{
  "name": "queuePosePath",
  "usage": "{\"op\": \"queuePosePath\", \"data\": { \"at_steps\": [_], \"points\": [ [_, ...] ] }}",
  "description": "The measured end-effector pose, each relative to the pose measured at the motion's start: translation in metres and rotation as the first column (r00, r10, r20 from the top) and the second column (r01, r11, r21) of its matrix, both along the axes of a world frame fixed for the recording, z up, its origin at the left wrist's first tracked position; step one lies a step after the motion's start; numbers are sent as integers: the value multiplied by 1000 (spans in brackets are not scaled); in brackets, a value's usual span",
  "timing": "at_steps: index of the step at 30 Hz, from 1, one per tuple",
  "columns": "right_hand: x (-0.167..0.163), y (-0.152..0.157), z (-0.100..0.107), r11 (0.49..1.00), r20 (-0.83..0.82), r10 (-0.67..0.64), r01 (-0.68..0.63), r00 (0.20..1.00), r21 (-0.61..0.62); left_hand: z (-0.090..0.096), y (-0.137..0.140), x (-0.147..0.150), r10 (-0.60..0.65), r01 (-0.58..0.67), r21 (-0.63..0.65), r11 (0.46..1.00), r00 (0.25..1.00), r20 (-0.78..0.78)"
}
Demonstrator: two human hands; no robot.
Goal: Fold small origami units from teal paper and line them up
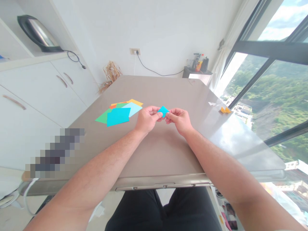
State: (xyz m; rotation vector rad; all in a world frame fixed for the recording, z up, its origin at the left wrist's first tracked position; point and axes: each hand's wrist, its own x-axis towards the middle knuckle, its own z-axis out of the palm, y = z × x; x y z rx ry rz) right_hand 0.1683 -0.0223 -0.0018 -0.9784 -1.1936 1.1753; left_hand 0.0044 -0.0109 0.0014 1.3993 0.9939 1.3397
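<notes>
Blue paper (163, 111), seemingly folded, between hands (146, 120)

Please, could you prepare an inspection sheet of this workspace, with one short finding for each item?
Surface: brown table, shiny towards the window side.
Job's things: small blue paper, looks folded.
Clutter: overlapping coloured sheets at left; yellow-orange paper shape near the right edge; pixelated patch at the left edge, cannot tell what it is.
Hands: left hand and right hand both pinch the small blue paper.
Cables: black cable plugged into the wall socket; kettle cord with its plug loose; white cable by the near left corner.
Surroundings: kettle on a shelf; dried stalks; window at right.
</notes>
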Motion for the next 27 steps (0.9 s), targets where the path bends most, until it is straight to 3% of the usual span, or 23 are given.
{"op": "queuePosePath", "data": {
  "at_steps": [18, 27],
  "points": [
    [-4, 0, 1, 998, -15, -59, 60, 998, 10, -4, 1, 0, -23, 27, 90, 996, 999, -43],
    [-3, -2, 0, 998, 6, -52, 52, 999, 29, -4, 2, 2, -6, 6, 41, 999, 1000, -6]
  ]
}}
